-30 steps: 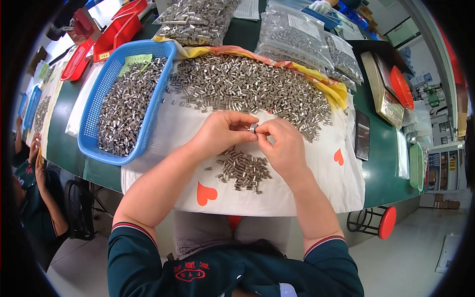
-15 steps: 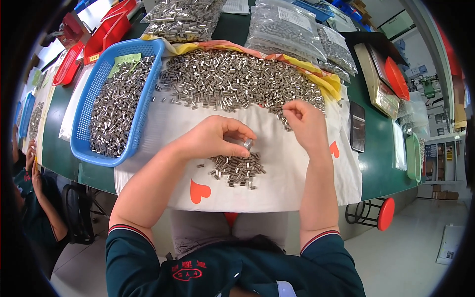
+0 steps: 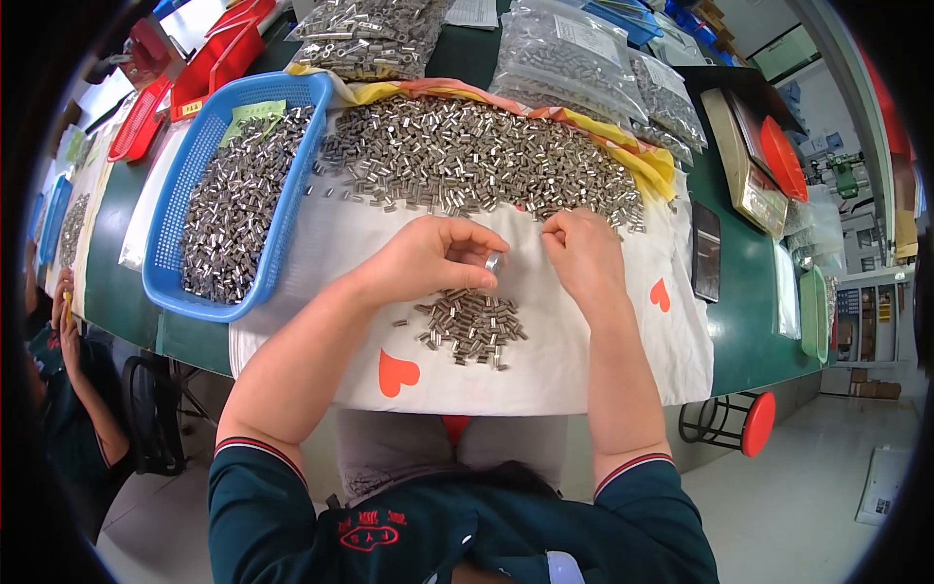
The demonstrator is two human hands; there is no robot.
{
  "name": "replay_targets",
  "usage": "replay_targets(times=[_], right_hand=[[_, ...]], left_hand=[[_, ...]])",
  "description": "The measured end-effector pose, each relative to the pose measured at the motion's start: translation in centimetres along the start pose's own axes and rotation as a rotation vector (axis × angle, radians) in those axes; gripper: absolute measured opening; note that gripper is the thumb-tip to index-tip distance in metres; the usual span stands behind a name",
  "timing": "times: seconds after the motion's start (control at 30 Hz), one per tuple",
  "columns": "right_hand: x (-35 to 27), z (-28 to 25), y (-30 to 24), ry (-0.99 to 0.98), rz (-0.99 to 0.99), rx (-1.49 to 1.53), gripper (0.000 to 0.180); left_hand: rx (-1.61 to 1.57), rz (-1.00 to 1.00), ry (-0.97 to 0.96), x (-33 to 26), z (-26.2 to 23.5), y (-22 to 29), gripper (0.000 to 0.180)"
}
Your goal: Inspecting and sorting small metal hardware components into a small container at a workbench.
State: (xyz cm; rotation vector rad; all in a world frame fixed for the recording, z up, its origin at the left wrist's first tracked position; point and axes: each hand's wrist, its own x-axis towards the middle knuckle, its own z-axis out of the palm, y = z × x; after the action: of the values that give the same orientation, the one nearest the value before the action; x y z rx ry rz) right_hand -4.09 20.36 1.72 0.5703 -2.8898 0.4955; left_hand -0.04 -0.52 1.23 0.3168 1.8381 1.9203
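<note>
Between the thumb and fingers of my left hand [image 3: 433, 257] is a shiny metal ring-like piece [image 3: 493, 262]. Just below that hand, a small heap of short metal sleeves [image 3: 471, 327] lies on the white cloth [image 3: 569, 360]. My right hand [image 3: 587, 255] is at the near edge of a large spread of the same sleeves [image 3: 467, 146]. Its thumb and fingertips are pinched together; whatever is in them is too small to make out.
To the left stands a blue basket [image 3: 159, 248] filled with small metal parts. Clear bags of metal pieces [image 3: 564, 58] line the back. A dark phone [image 3: 706, 251] lies on the green table at right. Another person's hand [image 3: 68, 336] shows at far left.
My right hand has shifted left along the near edge of the spread, closer to my left hand. The left hand has risen slightly, still holding the ring-like piece.
</note>
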Motion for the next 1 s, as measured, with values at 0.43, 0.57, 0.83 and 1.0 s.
replay_targets(times=[0.43, 0.57, 0.83, 1.0], right_hand=[[-0.7, -1.3, -3.7, -0.136, -0.067, 0.748, 0.007], [-0.9, -1.3, -3.8, -0.100, -0.084, 0.652, 0.006], [-1.0, -1.0, -3.6, -0.023, -0.208, 0.512, 0.008], [-0.6, -2.1, -3.0, -0.233, -0.073, 0.691, 0.011]], left_hand=[[-0.224, 0.022, 0.081, 0.4, -0.5, -1.0, 0.034], [-0.156, 0.026, 0.107, 0.5, -0.4, -1.1, 0.033], [-0.044, 0.007, 0.202, 0.3, -0.1, -0.5, 0.034], [-0.054, 0.000, 0.075, 0.1, 0.1, -0.6, 0.034]])
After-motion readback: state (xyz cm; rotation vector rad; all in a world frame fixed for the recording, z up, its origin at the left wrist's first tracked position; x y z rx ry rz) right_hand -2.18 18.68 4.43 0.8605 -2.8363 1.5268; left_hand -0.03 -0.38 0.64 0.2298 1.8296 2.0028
